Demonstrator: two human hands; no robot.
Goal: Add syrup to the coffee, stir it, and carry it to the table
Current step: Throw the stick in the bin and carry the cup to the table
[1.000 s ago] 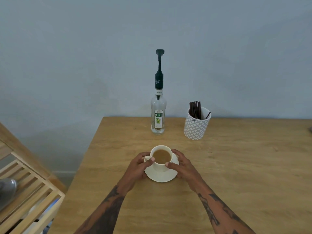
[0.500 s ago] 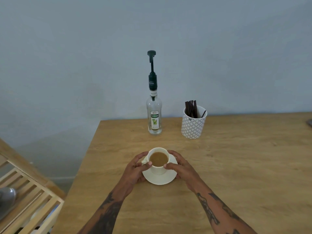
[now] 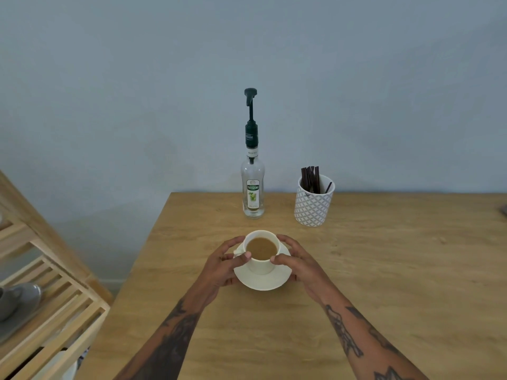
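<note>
Room: a plain wall (image 3: 247, 50) painted in pale blue-grey, matte, stands behind the tabletop.
Shelf: at the far left there is a slatted wooden shelf (image 3: 41, 297) of light wood; a grey cup on a grey saucer (image 3: 16, 303) lies on it, only partly in view.
Tabletop: light wooden tabletop (image 3: 384, 270) with visible grain, smooth, with a straight left edge and the back edge against the wall.
Left hand: the left hand (image 3: 222, 267) holds the left side of the saucer, fingers curled around its rim, the thumb touching the cup near the handle.
Cup: a round cream ceramic cup (image 3: 262, 266) with light brown coffee (image 3: 260, 248) inside stands on the saucer, between both hands, in the front middle of the tabletop.
Saucer: cream, round, glossy saucer (image 3: 263, 282); I cannot tell if it rests on the tabletop or is a little lifted.
Syrup bottle: a tall clear glass syrup bottle (image 3: 253, 187) with a dark green pump and a white and green label stands upright at the back edge, behind the cup and apart from it.
Right hand: the right hand (image 3: 299, 266) grips the right side of the saucer, the thumb on the cup wall.
Holder: a white cylindrical holder (image 3: 313, 207) with a grey diamond pattern stands right of the bottle; it keeps dark brown stir sticks (image 3: 310, 179).
</note>
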